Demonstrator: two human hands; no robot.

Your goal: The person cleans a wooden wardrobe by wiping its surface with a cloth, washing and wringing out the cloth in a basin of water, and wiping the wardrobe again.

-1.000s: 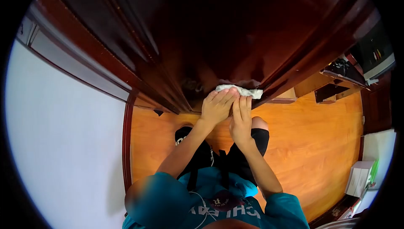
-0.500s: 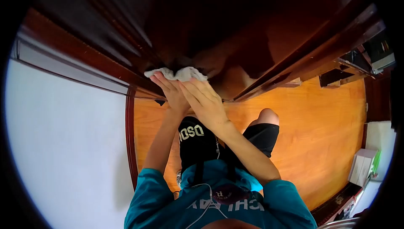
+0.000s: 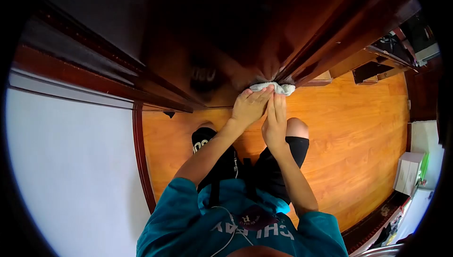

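Note:
A crumpled white cloth (image 3: 285, 88) lies pressed against the lower part of a glossy dark red wooden panel (image 3: 226, 44), near its right moulding. My left hand (image 3: 250, 105) rests with its fingertips on the left part of the cloth, fingers extended. Close beside it, my right hand (image 3: 275, 121) has its fingers stretched upward onto the cloth's right part. The fingers of the two hands touch or nearly touch. Parts of the cloth under the fingertips are hidden. Reflections of the hands show in the panel's shiny surface.
Below is an orange wooden floor (image 3: 349, 139), with my knees over it. A white wall (image 3: 71, 158) with dark red trim stands at the left. At the right are an open wooden drawer unit (image 3: 373, 72) and a white box (image 3: 408, 173).
Over the last second both hands and the cloth went left across the panel, then back to the right. The camera view has shifted slightly too.

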